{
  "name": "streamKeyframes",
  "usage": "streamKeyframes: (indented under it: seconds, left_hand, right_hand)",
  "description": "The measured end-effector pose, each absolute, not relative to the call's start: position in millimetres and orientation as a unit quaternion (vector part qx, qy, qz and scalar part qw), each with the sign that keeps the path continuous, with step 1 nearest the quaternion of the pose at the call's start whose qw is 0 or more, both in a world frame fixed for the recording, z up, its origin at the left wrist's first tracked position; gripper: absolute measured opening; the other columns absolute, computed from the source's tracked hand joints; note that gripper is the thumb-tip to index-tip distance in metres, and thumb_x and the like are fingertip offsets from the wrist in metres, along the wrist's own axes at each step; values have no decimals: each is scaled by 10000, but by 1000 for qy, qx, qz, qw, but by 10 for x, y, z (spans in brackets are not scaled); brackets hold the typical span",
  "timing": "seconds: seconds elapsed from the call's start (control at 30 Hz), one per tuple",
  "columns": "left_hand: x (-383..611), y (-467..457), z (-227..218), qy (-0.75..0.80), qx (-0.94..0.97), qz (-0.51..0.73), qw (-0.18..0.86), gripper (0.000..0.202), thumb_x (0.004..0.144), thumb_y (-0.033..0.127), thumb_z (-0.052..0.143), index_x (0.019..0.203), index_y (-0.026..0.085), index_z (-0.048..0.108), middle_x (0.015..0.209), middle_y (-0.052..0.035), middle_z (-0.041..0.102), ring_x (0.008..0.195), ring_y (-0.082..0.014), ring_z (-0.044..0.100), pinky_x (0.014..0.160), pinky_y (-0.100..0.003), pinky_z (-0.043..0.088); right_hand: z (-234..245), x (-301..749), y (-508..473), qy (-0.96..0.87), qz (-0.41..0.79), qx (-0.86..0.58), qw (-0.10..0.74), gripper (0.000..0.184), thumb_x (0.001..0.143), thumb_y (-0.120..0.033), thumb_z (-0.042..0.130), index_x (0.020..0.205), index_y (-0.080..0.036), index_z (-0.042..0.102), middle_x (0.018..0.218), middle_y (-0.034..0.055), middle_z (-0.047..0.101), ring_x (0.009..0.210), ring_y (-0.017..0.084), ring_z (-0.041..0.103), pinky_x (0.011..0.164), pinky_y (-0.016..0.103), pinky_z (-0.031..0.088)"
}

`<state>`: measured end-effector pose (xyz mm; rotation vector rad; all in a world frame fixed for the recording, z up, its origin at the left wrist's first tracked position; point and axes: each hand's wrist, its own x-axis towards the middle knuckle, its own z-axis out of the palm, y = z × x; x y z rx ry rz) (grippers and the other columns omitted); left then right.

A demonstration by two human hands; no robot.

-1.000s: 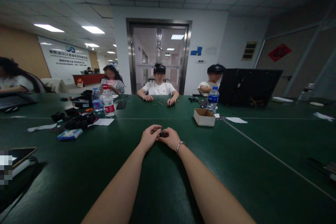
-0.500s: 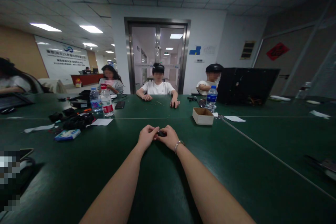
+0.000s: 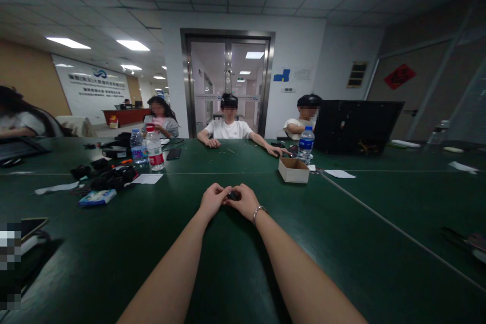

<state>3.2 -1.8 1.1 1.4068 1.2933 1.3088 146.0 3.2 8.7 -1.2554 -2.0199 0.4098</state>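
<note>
Above the green table [image 3: 235, 253], my left hand [image 3: 213, 198] and my right hand [image 3: 245, 201] meet at the fingertips. A small dark object [image 3: 234, 195] shows between them. Fingers cover most of it, so its kind cannot be made out. Both hands are closed about it, thumbs and fingertips pressed in from either side. Around my right wrist sits a metal bracelet [image 3: 258, 211]. Beyond my right hand, a small open cardboard box [image 3: 294, 174] stands on the table.
Two bottles, one with a red cap [image 3: 155, 149], stand left behind black gear [image 3: 110, 178] and a blue-white packet [image 3: 97, 197]. A blue-capped bottle [image 3: 306, 144] is behind the box, near a large black case [image 3: 357, 126]. A person [image 3: 230, 124] sits opposite; others sit nearby.
The person opposite has stretched one arm sideways, that hand now by the items near the blue-capped bottle. My hands keep their place; less of the dark object shows between my fingers.
</note>
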Motion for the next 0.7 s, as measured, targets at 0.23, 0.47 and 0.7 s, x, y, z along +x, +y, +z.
streamKeyframes:
  seconds: [0.23, 0.47, 0.7]
  left_hand:
    - [116, -262, 63, 490, 666, 455, 331, 268, 719, 447, 560, 721, 183, 604, 730, -25, 609, 688, -159, 554, 651, -259, 416]
    - [99, -901, 218, 483, 749, 382, 244, 197, 712, 365, 568, 822, 239, 671, 897, -62, 593, 857, -220, 520, 763, -319, 396]
    - [-746, -2221, 437, 528, 751, 271, 291, 204, 694, 436, 593, 868, 352, 657, 987, -20, 590, 835, -202, 558, 729, -315, 429]
  right_hand:
    - [77, 1534, -78, -736, 217, -495, 408, 89, 682, -227, 634, 745, -165, 624, 709, 10, 605, 671, 148, 541, 614, 258, 413]
    - [91, 2095, -364, -653, 397, -478, 432, 326, 599, -167, 657, 885, -194, 504, 758, -1, 636, 524, 107, 538, 466, 216, 419]
    - [404, 3332, -1412, -607, 433, -553, 373, 360, 636, -471, 665, 813, -197, 510, 647, 27, 585, 430, 111, 516, 358, 208, 395]
